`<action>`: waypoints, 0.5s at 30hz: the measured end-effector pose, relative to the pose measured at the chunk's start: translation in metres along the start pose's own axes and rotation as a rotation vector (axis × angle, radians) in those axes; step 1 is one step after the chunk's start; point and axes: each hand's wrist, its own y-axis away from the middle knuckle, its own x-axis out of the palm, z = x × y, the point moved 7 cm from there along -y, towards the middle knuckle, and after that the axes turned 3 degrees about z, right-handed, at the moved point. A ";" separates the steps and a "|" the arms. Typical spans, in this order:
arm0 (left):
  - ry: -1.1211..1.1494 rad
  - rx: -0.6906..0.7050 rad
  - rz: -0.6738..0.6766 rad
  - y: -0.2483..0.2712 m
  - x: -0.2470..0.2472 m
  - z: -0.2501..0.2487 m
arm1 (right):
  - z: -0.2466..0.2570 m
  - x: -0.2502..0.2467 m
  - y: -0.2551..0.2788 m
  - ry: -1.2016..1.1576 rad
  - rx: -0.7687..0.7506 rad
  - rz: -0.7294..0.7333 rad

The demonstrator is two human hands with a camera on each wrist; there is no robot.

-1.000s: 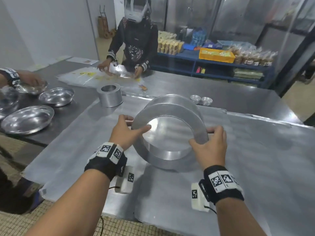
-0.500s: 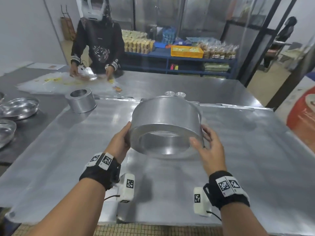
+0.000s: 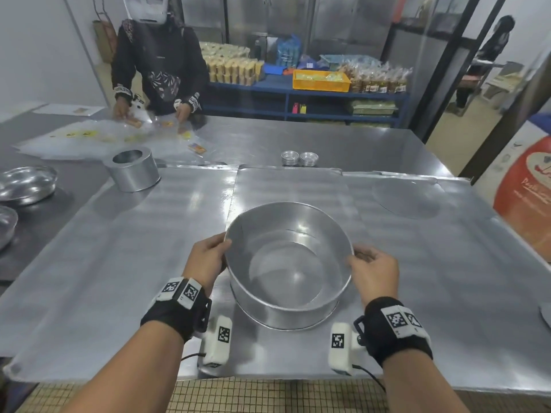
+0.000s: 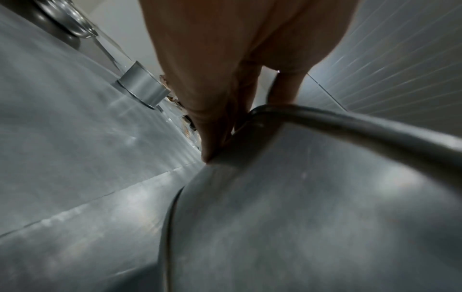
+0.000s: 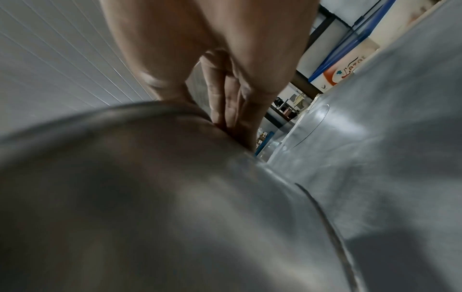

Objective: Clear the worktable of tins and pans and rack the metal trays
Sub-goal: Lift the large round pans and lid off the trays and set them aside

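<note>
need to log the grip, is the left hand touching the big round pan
Touching. The left wrist view shows the left hand pinching the big round pan at its rim, thumb over the edge.

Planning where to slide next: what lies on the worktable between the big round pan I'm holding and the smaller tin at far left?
Nothing: the head view shows only bare metal sheet between big pan and small tin.

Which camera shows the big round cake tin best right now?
The head view: the whole large round cake tin shows upright, open side up, left hand and right hand gripping its rim. The left wrist and right wrist views show only blurred close-ups of its wall and rim.
</note>
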 end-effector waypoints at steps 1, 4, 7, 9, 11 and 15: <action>-0.035 0.001 -0.002 0.002 -0.002 0.004 | -0.004 -0.002 0.001 0.032 0.009 -0.014; -0.130 0.014 0.028 0.009 0.000 0.013 | -0.016 -0.007 0.004 0.103 0.043 -0.040; -0.177 0.009 0.049 0.013 0.004 0.023 | -0.019 -0.013 0.006 0.197 0.070 -0.037; -0.218 0.007 0.054 0.014 0.006 0.028 | -0.020 -0.016 0.006 0.225 0.088 -0.016; -0.273 0.019 0.059 0.018 0.008 0.029 | -0.024 -0.019 0.006 0.251 0.104 0.003; -0.352 0.005 0.071 0.025 0.012 0.030 | -0.032 -0.020 0.004 0.276 0.105 0.045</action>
